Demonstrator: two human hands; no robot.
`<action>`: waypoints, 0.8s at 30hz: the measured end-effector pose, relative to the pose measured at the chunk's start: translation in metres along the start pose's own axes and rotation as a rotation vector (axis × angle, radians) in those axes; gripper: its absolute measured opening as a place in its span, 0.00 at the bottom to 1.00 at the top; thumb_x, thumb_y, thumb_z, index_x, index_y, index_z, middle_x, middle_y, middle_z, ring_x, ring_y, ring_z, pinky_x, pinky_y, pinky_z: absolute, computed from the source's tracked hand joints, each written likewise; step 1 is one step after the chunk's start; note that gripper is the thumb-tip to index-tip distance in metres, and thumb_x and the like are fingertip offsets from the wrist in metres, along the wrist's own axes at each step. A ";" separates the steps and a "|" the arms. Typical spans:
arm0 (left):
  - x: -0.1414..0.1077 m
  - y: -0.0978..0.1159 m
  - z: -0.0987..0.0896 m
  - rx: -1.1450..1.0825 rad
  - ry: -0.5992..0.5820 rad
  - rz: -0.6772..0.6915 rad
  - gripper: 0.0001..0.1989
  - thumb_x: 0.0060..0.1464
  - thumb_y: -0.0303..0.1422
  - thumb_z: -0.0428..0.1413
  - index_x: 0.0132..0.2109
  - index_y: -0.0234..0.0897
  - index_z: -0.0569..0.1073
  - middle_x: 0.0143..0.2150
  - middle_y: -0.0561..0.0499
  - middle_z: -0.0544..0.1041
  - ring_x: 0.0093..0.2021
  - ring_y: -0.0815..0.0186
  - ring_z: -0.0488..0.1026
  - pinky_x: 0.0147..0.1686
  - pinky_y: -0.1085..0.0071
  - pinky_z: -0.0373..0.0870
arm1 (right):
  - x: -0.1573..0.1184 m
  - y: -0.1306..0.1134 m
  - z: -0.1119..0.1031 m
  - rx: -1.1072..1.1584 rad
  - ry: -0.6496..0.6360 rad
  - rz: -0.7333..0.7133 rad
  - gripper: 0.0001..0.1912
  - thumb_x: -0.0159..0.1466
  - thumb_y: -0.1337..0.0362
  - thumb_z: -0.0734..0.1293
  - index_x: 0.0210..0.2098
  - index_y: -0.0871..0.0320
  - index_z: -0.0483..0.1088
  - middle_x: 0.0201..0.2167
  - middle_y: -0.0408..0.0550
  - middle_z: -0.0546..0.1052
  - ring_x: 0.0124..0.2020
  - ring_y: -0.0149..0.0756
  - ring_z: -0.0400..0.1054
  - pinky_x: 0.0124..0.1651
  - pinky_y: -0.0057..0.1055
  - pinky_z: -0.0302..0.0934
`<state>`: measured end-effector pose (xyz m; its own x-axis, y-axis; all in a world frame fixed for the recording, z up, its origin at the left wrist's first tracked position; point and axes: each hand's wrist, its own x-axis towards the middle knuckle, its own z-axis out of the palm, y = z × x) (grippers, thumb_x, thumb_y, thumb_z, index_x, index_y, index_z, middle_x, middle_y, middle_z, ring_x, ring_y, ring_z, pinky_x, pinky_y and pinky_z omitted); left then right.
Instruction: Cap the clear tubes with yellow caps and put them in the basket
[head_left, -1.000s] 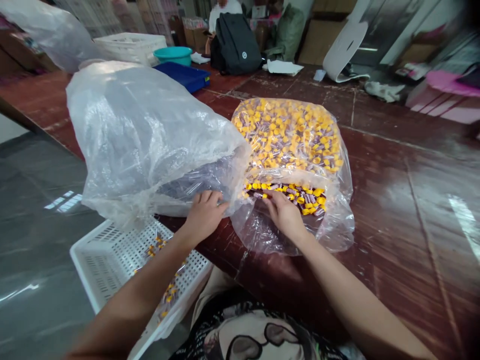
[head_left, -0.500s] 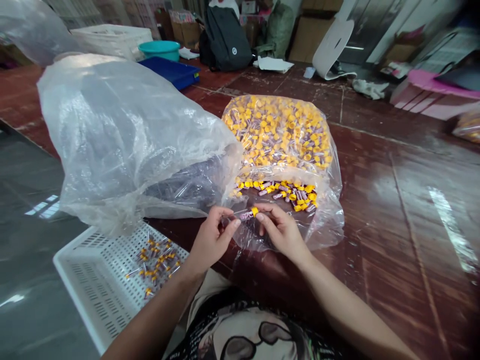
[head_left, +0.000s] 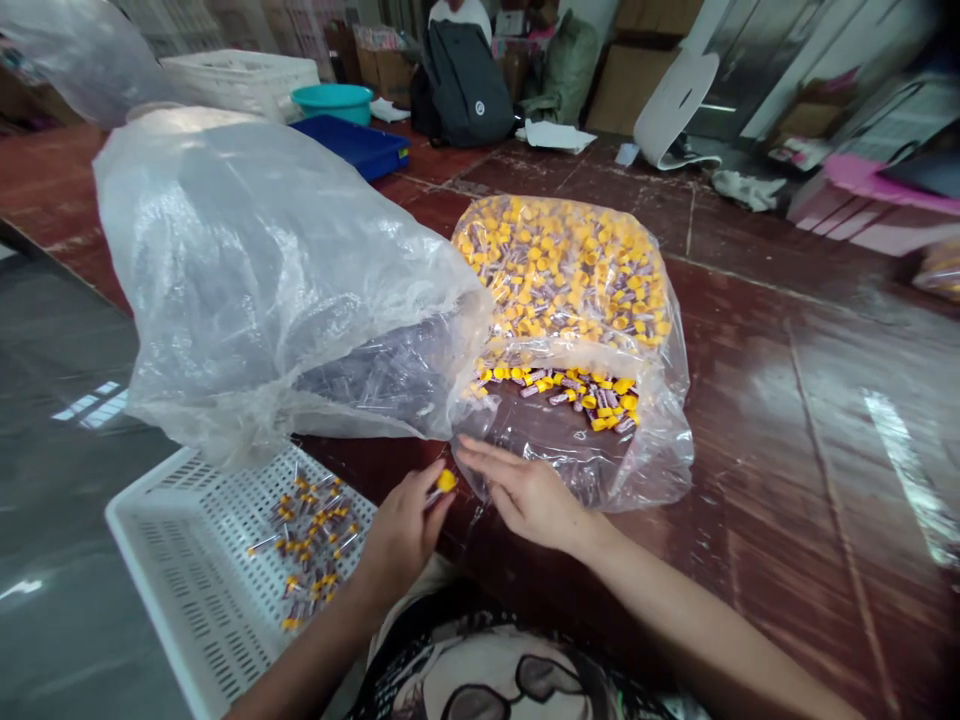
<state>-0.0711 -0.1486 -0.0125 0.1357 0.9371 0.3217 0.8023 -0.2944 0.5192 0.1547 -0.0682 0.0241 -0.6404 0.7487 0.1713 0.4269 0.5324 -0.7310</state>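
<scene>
**Left hand [head_left: 409, 520] alone on one tube [head_left: 446, 482]; right hand [head_left: 529, 492] free**

The left grip is closed on the tube, the thumb and fingers around its clear body and the yellow cap sticking out toward 1 o'clock. Holding it by the body probably keeps the cap uncovered. The right grip is loose: its fingers stretch toward 10 o'clock, next to the near film of the bag [head_left: 562, 265], with no tube to be seen in them. Whether they touch the film I cannot tell.

The bag lies on the desk [head_left: 750, 400] at 12 o'clock from the right hand. Its mouth faces the person, likely so that the loose tubes [head_left: 600, 400] there come within short reach. The crate [head_left: 169, 570] stands at 8 to 9 o'clock from the left hand, which suits that hand best; scattered tubes [head_left: 307, 535] with yellow caps lie in it. The sack [head_left: 255, 270] bulks up at 11 o'clock, its near edge hanging over the crate's far end.

Half a second ago both hands pinched a tube between them, held level in front of the bag's mouth. Now the right hand has let go, and the left has drawn back toward the body with its tube tilted. More of the crate's tubes show, since the left arm covers fewer. The bag and sack lie much as they did.
</scene>
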 end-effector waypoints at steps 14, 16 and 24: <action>-0.051 -0.082 -0.006 0.518 0.375 0.097 0.18 0.56 0.32 0.61 0.54 0.40 0.72 0.46 0.45 0.79 0.47 0.57 0.74 0.53 0.58 0.65 | 0.090 0.053 -0.004 -0.576 -0.116 0.378 0.19 0.71 0.58 0.57 0.60 0.46 0.67 0.56 0.46 0.75 0.50 0.41 0.73 0.45 0.35 0.68; 0.004 -0.049 -0.026 0.497 0.362 0.180 0.20 0.55 0.29 0.61 0.55 0.46 0.72 0.47 0.46 0.78 0.48 0.58 0.72 0.54 0.57 0.62 | 0.085 0.048 -0.007 -0.632 -0.152 0.365 0.19 0.72 0.58 0.56 0.59 0.47 0.67 0.55 0.49 0.75 0.46 0.42 0.74 0.42 0.36 0.68; 0.146 -0.047 -0.067 0.596 -0.045 0.216 0.12 0.60 0.26 0.52 0.45 0.44 0.77 0.57 0.44 0.72 0.57 0.48 0.64 0.52 0.50 0.62 | 0.049 0.039 -0.032 -0.370 0.097 0.306 0.09 0.69 0.58 0.62 0.42 0.54 0.72 0.44 0.48 0.77 0.40 0.39 0.73 0.39 0.34 0.66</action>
<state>-0.1279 -0.0103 0.0634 0.3444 0.8793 0.3291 0.9382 -0.3348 -0.0873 0.1604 0.0021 0.0249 -0.3954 0.9166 0.0589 0.7957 0.3739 -0.4764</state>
